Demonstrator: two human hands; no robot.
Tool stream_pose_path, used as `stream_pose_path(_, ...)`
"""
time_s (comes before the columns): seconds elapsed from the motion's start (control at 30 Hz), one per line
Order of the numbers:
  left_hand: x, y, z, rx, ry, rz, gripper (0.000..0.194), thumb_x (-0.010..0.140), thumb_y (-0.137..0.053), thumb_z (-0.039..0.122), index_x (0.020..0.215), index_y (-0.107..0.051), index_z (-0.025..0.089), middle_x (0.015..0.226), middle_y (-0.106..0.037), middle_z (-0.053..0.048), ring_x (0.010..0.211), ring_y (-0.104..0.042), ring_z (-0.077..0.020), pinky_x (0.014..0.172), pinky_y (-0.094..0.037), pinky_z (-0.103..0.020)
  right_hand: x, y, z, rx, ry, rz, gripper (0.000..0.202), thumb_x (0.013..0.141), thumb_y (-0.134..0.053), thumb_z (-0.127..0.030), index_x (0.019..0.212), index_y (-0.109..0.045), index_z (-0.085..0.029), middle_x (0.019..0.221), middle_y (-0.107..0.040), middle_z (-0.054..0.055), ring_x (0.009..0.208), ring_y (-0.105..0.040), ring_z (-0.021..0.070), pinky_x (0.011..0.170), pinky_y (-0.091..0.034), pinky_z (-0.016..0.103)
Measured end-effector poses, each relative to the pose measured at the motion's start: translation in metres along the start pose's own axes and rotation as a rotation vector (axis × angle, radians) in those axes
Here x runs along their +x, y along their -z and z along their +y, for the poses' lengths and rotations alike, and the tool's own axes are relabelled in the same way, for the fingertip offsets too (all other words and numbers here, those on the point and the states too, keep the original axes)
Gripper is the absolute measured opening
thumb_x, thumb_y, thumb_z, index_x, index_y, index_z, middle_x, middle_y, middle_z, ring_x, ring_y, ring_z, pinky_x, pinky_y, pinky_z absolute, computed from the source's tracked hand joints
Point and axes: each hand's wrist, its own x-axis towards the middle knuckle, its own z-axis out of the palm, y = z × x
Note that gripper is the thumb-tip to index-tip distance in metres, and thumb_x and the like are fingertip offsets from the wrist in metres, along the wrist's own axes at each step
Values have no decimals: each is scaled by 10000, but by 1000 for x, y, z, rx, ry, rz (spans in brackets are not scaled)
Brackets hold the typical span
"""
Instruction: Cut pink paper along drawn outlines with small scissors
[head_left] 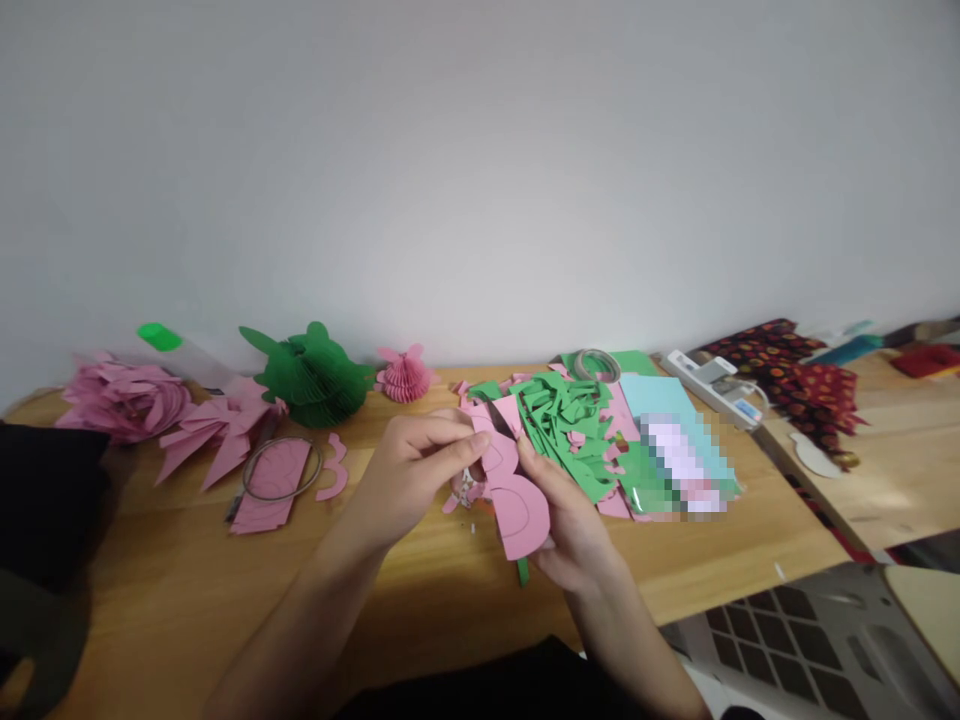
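The left hand (439, 455) pinches the upper part of a pink paper cutout (519, 512), while the right hand (566, 510) grips its side, holding it above the table (420, 600). Green paper scraps (566, 415) lie just beyond, and a metal ring (319, 470) rests on pink paper (262, 508) to the left.

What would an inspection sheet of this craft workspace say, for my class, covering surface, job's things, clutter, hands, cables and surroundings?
Surface: wooden table, bare at the near edge.
Job's things: pink scalloped paper with drawn curves, held up.
Clutter: heap of mostly green paper scraps; tape roll behind it; thin ring lying over pink sheets.
Hands: left hand and right hand both on the pink paper.
Cables: what looks like a white cord at the power strip.
Surroundings: plain wall behind; patterned cloth at the right.
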Motion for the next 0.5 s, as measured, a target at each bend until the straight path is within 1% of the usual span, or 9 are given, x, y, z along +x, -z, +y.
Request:
stream_pose_path(0.07, 0, 1, -1, 3, 6, -16, 354, 847, -594, 263, 504, -577, 174, 550, -542, 8, 517, -485, -105, 485, -379, -237, 0, 0, 0, 32, -2, 36, 360, 720, -763, -532, 653, -641, -200, 460, -422, -63, 424, -304, 78, 399, -219, 227)
stream_pose_path(0.13, -1, 2, -2, 3, 14, -23, 336, 847, -598, 271, 525, -595, 172, 550, -545, 10, 512, -482, -103, 486, -383, -235, -1, 0, 0, 54, -7, 40, 346, 705, -784, -506, 656, -643, -194, 454, -409, -70, 410, -264, 66, 378, -187, 220)
stream_pose_path(0.27, -1, 3, -4, -14, 20, -40, 313, 850, -599, 277, 555, -618, 173, 552, -551, 14, 501, -482, -96, 481, -391, -229, -2, -2, -3, 81, -67, -14, 383, 703, -780, -506, 626, -588, -184, 437, -340, -100, 372, -128, 29, 333, -40, 195)
stream_pose_path(0.33, -1, 4, -4, -30, 22, -48, 322, 846, -601, 276, 541, -600, 173, 533, -543, 19, 482, -477, -91, 468, -387, -225, -3, -4, -6, 93, -101, -44, 417, 683, -793, -509, 604, -543, -184, 424, -311, -116, 363, -93, 15, 323, -5, 178)
stream_pose_path(0.4, -1, 3, -3, -36, 28, -35, 310, 831, -606, 267, 536, -588, 173, 512, -532, 25, 466, -475, -90, 453, -381, -222, -3, -7, -9, 103, -114, -78, 463, 667, -799, -526, 582, -497, -186, 413, -276, -131, 362, -71, 6, 317, -6, 159)
stream_pose_path(0.5, -1, 2, 0, -24, 46, -6, 281, 815, -591, 254, 545, -575, 178, 505, -540, 24, 462, -488, -100, 434, -378, -224, -4, -9, -12, 108, -105, -129, 529, 689, -776, -557, 544, -428, -186, 410, -248, -136, 361, -67, -2, 313, -34, 134)
